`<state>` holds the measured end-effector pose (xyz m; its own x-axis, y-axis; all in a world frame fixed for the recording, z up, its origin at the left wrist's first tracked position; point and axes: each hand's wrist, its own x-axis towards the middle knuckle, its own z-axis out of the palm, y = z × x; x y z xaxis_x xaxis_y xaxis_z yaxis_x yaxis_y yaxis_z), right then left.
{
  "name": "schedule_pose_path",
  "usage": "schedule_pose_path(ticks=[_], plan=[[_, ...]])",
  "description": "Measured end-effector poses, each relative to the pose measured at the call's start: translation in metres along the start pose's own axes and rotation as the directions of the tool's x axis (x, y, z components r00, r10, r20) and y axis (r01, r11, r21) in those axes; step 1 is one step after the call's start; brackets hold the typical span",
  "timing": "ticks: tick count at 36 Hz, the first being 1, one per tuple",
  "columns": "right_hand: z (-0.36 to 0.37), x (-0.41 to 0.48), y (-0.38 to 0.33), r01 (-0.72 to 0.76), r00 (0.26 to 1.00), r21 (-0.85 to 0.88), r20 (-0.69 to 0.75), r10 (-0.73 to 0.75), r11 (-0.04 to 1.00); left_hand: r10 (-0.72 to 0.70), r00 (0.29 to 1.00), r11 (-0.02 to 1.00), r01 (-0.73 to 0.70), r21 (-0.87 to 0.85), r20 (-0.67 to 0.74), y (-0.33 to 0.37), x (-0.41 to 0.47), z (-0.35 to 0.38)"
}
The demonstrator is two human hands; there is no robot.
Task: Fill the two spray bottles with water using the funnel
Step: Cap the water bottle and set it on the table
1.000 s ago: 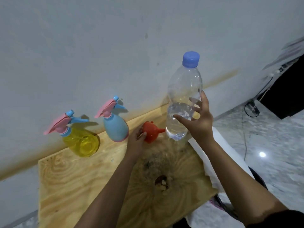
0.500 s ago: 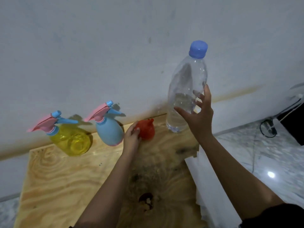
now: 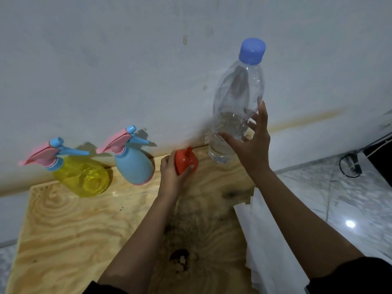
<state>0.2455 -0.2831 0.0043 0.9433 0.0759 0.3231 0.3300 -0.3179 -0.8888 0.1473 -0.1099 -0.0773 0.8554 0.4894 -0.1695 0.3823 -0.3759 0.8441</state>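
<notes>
From the head camera we saw our left hand point(image 3: 171, 175) at the centre of the frame, fingers and thumb curled round the red funnel point(image 3: 186, 161), which sat low over the wooden board point(image 3: 84, 230) with its spout pointing up. Right of it stood the clear water bottle point(image 3: 237, 102), blue cap point(image 3: 252, 50) on, with water in its lower part. Our right hand point(image 3: 252, 149) was spread wide beside it, fingers straight and gripping nothing; contact we could not judge. At left, against the wall, stood the yellow spray bottle point(image 3: 82, 177) and the blue spray bottle point(image 3: 133, 166), both with pink trigger heads on; their contents we could not make out. White paper point(image 3: 267, 251) lay at lower right.
</notes>
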Motion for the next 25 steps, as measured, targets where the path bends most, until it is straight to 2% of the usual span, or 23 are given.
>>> schedule_pose_path(ticks=[7,10,19,25], plan=[[-0.007,-0.001,0.007,-0.005,0.994,-0.024,0.113,0.008,1.000,0.011,1.000,0.980,-0.013,0.200,0.007,-0.005,0.001,0.004],[-0.009,0.001,0.009,0.007,0.989,-0.079,0.147,0.005,0.997,0.029,0.999,0.972,-0.023,0.235,-0.021,-0.002,0.000,0.005],[-0.006,-0.003,0.009,0.096,0.989,-0.213,0.128,-0.070,0.972,0.007,0.995,0.971,0.017,0.237,-0.099,0.008,-0.005,0.010],[-0.010,-0.003,0.004,0.008,0.988,-0.232,0.153,0.028,0.973,-0.009,0.993,0.990,0.025,0.138,-0.116,0.011,-0.009,0.014]])
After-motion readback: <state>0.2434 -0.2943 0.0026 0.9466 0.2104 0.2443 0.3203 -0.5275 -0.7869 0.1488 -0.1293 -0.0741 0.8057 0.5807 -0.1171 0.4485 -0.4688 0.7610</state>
